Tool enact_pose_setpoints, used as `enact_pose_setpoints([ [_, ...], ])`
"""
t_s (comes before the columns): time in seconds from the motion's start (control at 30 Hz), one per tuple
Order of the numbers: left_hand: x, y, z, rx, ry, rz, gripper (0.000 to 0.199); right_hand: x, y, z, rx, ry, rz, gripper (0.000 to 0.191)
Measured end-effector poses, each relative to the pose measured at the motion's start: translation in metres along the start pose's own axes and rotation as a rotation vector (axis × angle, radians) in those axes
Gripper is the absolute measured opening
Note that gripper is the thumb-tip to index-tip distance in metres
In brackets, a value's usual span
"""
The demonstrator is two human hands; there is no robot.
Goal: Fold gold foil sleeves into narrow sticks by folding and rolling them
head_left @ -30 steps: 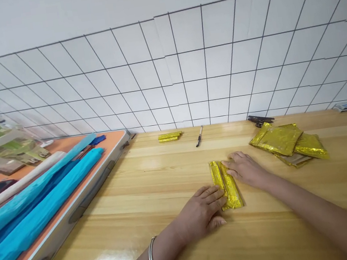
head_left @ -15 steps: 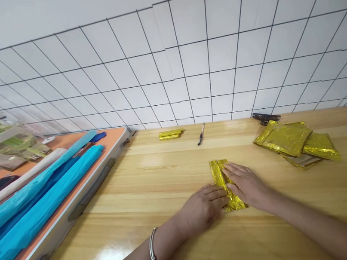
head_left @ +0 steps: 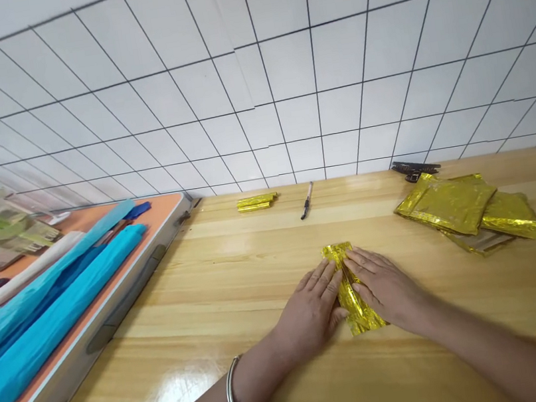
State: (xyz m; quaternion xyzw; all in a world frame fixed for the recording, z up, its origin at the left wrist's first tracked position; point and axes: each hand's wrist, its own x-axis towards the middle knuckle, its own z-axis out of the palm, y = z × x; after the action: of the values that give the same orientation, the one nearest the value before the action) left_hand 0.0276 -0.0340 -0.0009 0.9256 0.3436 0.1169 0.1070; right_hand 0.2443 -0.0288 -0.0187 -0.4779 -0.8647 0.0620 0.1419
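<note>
A shiny gold foil packet [head_left: 359, 305], long and narrow, lies flat on the wooden table [head_left: 221, 288] in front of me. My left hand [head_left: 314, 305] rests along its left edge, fingers stretched out and touching the foil. From the other side my right hand [head_left: 383, 281] lies flat on its right edge, fingers extended. Between the fingertips a lengthwise seam or fold shows. Parts of both long edges are hidden under the hands. A silver bangle [head_left: 234, 394] circles the left wrist.
Several gold foil packets [head_left: 454, 203] are piled at the right, beside a black clip-like object [head_left: 414, 169]. Two small gold strips [head_left: 255, 203] and a pen [head_left: 307, 200] lie near the tiled wall. Blue rolled material [head_left: 63, 312] lies on the orange surface [head_left: 168, 209] at left.
My left hand has slid forward along the packet, and its fingers are straighter. The right hand stays at the packet's right edge. The camera view has shifted slightly.
</note>
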Motion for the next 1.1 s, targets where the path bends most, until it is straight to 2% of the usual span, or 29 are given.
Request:
enact_pose_setpoints([
  [0.2,0.002,0.002,-0.003,0.021,-0.054,0.008,0.065,-0.001,-0.002,0.003,-0.009,0.032,0.001,0.047],
  [0.43,0.003,0.001,-0.005,0.049,-0.094,0.051,0.068,0.000,-0.011,-0.002,-0.045,0.012,0.027,0.046],
  [0.63,0.005,0.001,-0.009,0.048,-0.113,0.081,0.068,-0.001,-0.003,0.002,-0.012,0.064,0.006,0.047],
  [0.83,0.008,0.004,-0.012,0.039,-0.136,0.053,0.067,-0.001,0.000,0.000,-0.020,0.042,-0.006,0.048],
  [1.0,0.009,0.004,-0.010,0.000,-0.107,0.046,0.067,-0.002,-0.001,0.000,-0.002,0.054,0.015,0.049],
  [1.1,0.010,0.006,-0.008,-0.025,-0.043,0.013,0.068,-0.002,-0.001,0.000,0.020,0.051,0.019,0.052],
])
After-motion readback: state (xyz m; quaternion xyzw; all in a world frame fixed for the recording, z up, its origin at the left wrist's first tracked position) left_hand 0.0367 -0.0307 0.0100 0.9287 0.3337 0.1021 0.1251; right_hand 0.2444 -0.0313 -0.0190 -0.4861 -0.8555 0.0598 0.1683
